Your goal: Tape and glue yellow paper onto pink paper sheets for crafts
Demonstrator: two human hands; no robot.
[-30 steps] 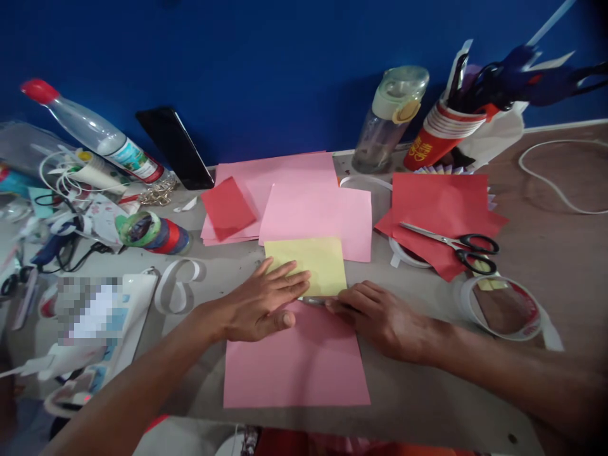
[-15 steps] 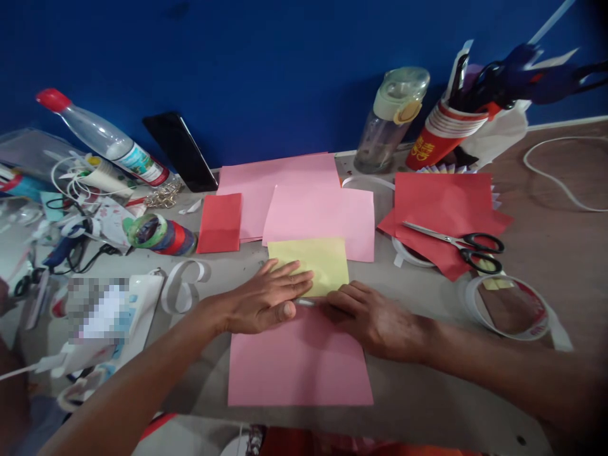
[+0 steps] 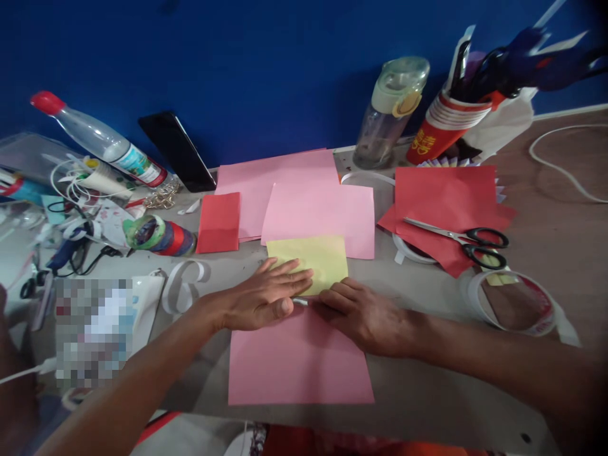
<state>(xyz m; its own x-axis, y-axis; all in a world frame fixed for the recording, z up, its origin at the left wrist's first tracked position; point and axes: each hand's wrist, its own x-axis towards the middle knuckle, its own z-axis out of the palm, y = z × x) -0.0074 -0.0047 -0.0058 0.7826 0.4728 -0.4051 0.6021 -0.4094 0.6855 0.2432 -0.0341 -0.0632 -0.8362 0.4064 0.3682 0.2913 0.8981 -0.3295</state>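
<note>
My left hand (image 3: 273, 294) lies flat with its fingers spread on a yellow sheet of paper (image 3: 327, 256), pressing it down. My right hand (image 3: 356, 313) is closed at the yellow sheet's near right edge, its fingertips bent under and hidden. A short, slender pale object (image 3: 300, 301) shows between the two hands along that near edge; its kind is unclear, and its right end runs toward my right fingers. Beneath both hands, a pink sheet (image 3: 299, 373) extends toward the desk's front edge.
Beyond the hands lie more pink sheets (image 3: 318, 215) and a folded red paper (image 3: 219, 221). Scissors (image 3: 456, 235) rest on red sheets (image 3: 444, 196) at right, near a tape roll (image 3: 513, 304). Behind stand a clear bottle (image 3: 389, 117) and a red paper cup (image 3: 441, 130).
My right hand has shifted slightly left along the yellow sheet's near edge. My left hand stays flat in place. The camera view has tilted a little.
</note>
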